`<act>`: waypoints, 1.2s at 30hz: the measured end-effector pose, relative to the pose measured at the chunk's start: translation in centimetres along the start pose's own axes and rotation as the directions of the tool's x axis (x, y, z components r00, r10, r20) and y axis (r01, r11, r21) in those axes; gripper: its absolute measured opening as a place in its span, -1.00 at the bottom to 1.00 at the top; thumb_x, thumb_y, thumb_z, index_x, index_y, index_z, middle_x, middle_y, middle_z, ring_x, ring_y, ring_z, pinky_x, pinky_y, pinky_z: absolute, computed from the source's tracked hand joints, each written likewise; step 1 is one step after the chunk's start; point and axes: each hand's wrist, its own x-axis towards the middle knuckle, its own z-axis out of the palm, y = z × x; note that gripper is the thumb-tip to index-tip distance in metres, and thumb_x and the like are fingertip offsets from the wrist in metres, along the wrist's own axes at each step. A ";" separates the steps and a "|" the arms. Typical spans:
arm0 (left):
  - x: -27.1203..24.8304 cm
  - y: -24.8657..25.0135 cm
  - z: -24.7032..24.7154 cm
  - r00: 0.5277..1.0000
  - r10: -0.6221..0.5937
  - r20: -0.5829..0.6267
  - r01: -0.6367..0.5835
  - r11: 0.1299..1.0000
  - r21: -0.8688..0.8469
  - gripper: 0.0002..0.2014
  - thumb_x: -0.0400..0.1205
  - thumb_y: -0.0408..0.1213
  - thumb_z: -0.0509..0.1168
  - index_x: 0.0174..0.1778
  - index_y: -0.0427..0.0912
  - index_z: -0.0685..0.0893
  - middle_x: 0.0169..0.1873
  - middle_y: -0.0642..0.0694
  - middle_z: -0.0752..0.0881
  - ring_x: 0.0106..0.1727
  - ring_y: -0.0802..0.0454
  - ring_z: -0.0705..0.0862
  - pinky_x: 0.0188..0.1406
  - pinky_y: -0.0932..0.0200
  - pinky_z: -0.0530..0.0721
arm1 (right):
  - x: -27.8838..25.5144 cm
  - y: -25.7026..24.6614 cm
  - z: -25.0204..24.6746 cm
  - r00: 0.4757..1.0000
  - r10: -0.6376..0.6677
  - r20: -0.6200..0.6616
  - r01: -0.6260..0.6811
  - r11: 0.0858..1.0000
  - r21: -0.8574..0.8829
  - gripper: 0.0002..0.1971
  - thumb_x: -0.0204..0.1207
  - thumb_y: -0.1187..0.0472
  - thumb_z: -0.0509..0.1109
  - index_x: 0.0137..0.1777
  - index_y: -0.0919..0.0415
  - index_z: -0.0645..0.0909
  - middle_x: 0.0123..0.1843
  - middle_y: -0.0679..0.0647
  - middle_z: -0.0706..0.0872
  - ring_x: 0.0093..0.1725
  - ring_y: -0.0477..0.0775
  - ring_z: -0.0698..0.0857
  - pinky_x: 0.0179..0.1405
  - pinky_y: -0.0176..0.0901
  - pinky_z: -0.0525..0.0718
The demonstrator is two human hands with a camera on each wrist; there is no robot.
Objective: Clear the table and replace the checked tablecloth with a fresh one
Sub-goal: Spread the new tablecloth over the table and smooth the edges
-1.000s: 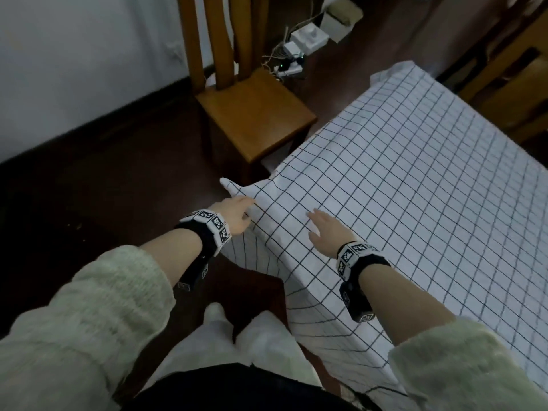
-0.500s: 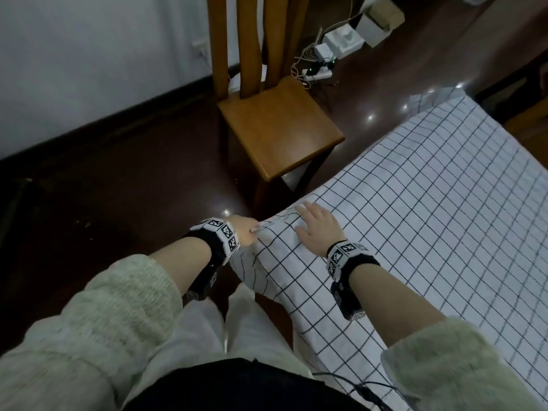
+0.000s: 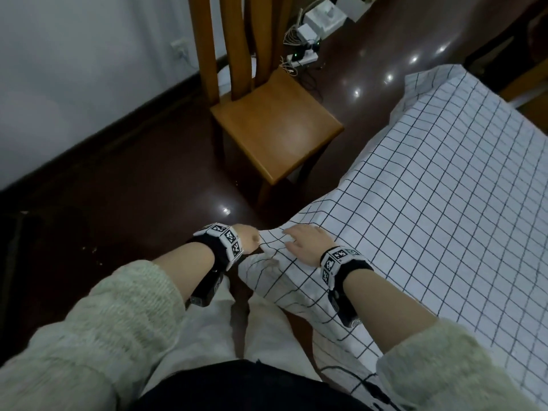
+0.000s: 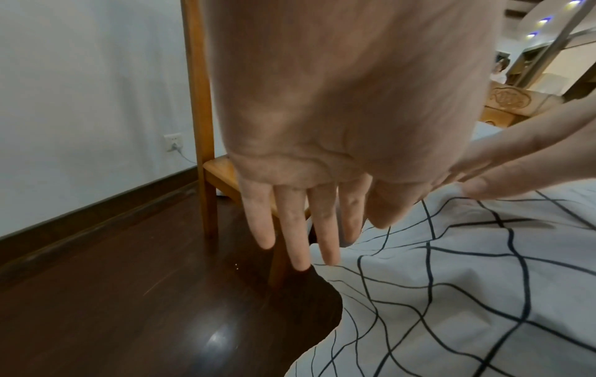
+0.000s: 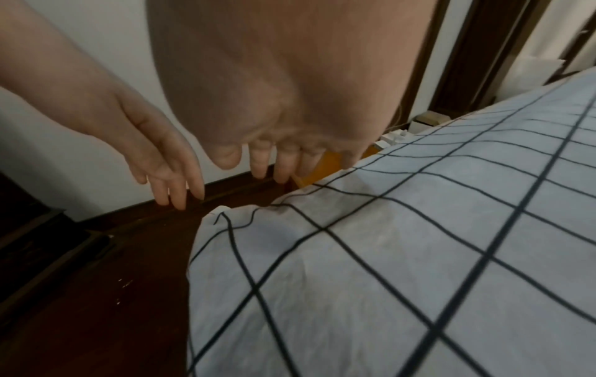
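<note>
Checked tablecloth covers bench, corner bunched under both hands. Right hand spread flat on corner. Left hand just beside it, fingers straight, gripping nothing. Wooden chair beyond hands.

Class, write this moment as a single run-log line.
left hand open beside cloth corner | right hand open, flat on checked tablecloth | wooden chair beyond corner

No legible text, label, brand or number appears anywhere; the wristbands carry only black-and-white square marker patterns, not readable characters.
</note>
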 end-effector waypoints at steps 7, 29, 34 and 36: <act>-0.1 -0.9 -1.7 0.993 0.114 -0.036 -0.115 0.993 -0.030 -0.65 0.71 -0.14 0.10 0.41 -0.04 0.49 0.32 -0.09 0.62 0.25 -0.08 0.62 0.25 0.05 0.58 | -3.4 0.8 0.6 0.959 0.195 -0.204 -0.161 0.972 0.172 -0.54 0.72 0.10 0.06 0.63 0.02 0.26 0.66 -0.06 0.27 0.58 0.05 0.33 0.58 0.01 0.27; 3.4 21.5 0.2 0.931 0.262 -0.254 -0.213 0.956 0.204 -0.29 0.56 0.31 0.10 0.62 0.32 0.01 0.68 0.04 -0.22 0.68 -0.20 -0.20 0.53 -0.48 -0.06 | -17.8 20.9 8.3 0.552 0.827 0.106 -0.748 0.435 0.500 -0.41 0.54 -0.41 -0.11 0.58 -0.42 -0.05 0.71 -0.20 -0.17 0.67 0.38 -0.13 0.38 0.75 0.03; 5.5 24.9 1.2 0.973 0.123 -0.197 -0.076 0.970 0.231 -0.06 0.39 0.56 0.06 0.58 0.40 -0.29 0.61 -0.02 -0.47 0.62 -0.35 -0.37 0.43 -0.64 -0.13 | -19.2 26.4 8.4 0.516 0.846 0.138 -0.773 0.390 0.500 -0.28 0.49 -0.51 -0.15 0.62 -0.40 -0.25 0.71 -0.17 -0.33 0.68 0.37 -0.20 0.41 0.73 0.01; 5.7 25.1 1.1 0.975 0.114 -0.192 -0.067 0.970 0.235 -0.03 0.39 0.55 0.09 0.58 0.39 -0.33 0.59 -0.02 -0.52 0.61 -0.37 -0.38 0.45 -0.61 -0.07 | -19.3 27.6 8.5 0.534 0.832 0.150 -0.760 0.395 0.516 -0.28 0.49 -0.51 -0.12 0.60 -0.44 -0.26 0.70 -0.20 -0.35 0.68 0.36 -0.23 0.41 0.73 0.01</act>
